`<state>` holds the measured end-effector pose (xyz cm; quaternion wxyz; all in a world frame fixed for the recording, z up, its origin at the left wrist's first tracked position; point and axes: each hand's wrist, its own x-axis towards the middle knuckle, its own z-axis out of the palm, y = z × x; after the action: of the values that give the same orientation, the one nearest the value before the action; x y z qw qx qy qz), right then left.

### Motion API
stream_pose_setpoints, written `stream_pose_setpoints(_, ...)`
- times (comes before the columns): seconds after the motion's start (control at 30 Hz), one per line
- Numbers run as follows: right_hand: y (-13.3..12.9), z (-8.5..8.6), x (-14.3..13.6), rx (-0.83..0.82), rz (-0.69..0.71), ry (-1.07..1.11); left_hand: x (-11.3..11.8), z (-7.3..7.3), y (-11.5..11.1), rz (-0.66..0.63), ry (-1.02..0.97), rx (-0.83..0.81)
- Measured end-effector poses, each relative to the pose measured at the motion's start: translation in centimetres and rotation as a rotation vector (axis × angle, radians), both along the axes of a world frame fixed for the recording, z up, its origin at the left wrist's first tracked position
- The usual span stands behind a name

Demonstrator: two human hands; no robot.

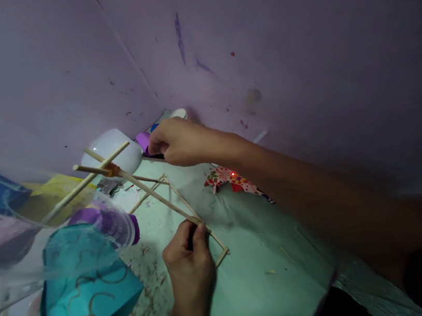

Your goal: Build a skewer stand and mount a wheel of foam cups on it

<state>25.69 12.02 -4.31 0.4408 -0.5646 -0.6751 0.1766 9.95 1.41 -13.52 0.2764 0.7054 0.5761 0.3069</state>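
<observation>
My left hand is closed in a pinch at a joint of a frame of thin wooden sticks. The frame stands on the pale green tabletop, its upper sticks crossing at an orange-brown binding. My right hand reaches over to the back corner, fingers curled downward beside a purple rolled item. Whatever lies between those fingertips is hidden. Just behind the hand, a white round lid or cup and a bit of something blue show.
A white rounded object rests against the wall. Patterned red floral cloth lies under my right forearm. At left are a teal paper piece with brown curls, a purple cup and clear plastic. Brown crumbs are scattered on the tabletop.
</observation>
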Motion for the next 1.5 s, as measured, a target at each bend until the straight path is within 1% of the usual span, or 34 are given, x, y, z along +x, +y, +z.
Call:
stream_pose_setpoints(0.07, -2.0, 0.7, 0.1, 0.007, 0.087, -0.068, 0.0, -0.1, 0.1, -0.006, -0.017, 0.005)
stream_pose_setpoints(0.1, -2.9, 0.9, 0.1, 0.009, 0.099, -0.092, 0.0, -0.1, 0.1, -0.007, -0.024, 0.006)
stream_pose_setpoints(0.23, -5.2, 2.1, 0.1, 0.001, 0.089, -0.151, 0.0, -0.2, 0.1, -0.015, -0.022, 0.005)
stream_pose_setpoints(0.33, -6.3, 2.8, 0.5, 0.023, 0.024, -0.190, -0.1, -0.1, 0.0, -0.012, -0.026, 0.015)
stream_pose_setpoints(0.4, -7.1, 2.8, 1.1, 0.042, -0.017, -0.206, -0.1, -0.1, 0.0, -0.008, -0.028, 0.020)
stream_pose_setpoints(0.47, -8.1, 2.3, 1.6, 0.055, -0.041, -0.192, -0.1, -0.1, 0.0, -0.013, -0.036, 0.027)
stream_pose_setpoints(0.53, -9.1, 1.4, 2.1, 0.052, -0.066, -0.156, -0.1, -0.2, 0.0, -0.017, -0.055, 0.023)
stream_pose_setpoints(0.63, -10.4, -0.4, 2.5, 0.027, -0.071, -0.081, -0.1, -0.2, 0.1, -0.009, -0.073, -0.010)
stream_pose_setpoints(0.73, -10.9, -2.2, 2.3, -0.024, -0.066, 0.024, 0.0, -0.1, 0.0, -0.018, -0.073, -0.034)
stream_pose_setpoints(0.8, -10.8, -3.0, 1.8, -0.070, -0.063, 0.071, 0.1, 0.1, -0.1, -0.021, -0.068, -0.032)
stream_pose_setpoints(0.87, -10.5, -3.4, 1.0, -0.106, -0.043, 0.090, 0.2, 0.3, -0.2, -0.021, -0.059, -0.022)
stream_pose_setpoints(0.97, -9.9, -3.1, -0.4, -0.110, -0.006, 0.121, 0.2, 0.3, -0.2, -0.021, -0.052, -0.014)
stream_pose_setpoints(1.07, -9.3, -2.7, -1.5, -0.067, 0.011, 0.172, 0.3, 0.1, -0.1, -0.014, -0.052, -0.020)
stream_pose_setpoints(1.13, -9.0, -2.8, -2.1, -0.031, 0.017, 0.203, 0.3, 0.0, -0.2, -0.006, -0.055, -0.031)
stream_pose_setpoints(1.2, -8.7, -3.3, -2.7, 0.006, 0.015, 0.243, 0.3, -0.2, -0.2, 0.007, -0.056, -0.041)
stream_pose_setpoints(1.3, -8.4, -4.8, -3.2, 0.056, -0.002, 0.337, 0.3, -0.3, -0.3, 0.024, -0.057, -0.046)
stream_pose_setpoints(1.4, -8.4, -6.3, -3.4, 0.040, 0.004, 0.417, 0.2, -0.1, -0.4, 0.029, -0.065, -0.043)
stream_pose_setpoints(1.5, -8.5, -7.2, -3.3, 0.009, 0.021, 0.449, 0.1, 0.2, -0.6, 0.031, -0.073, -0.036)
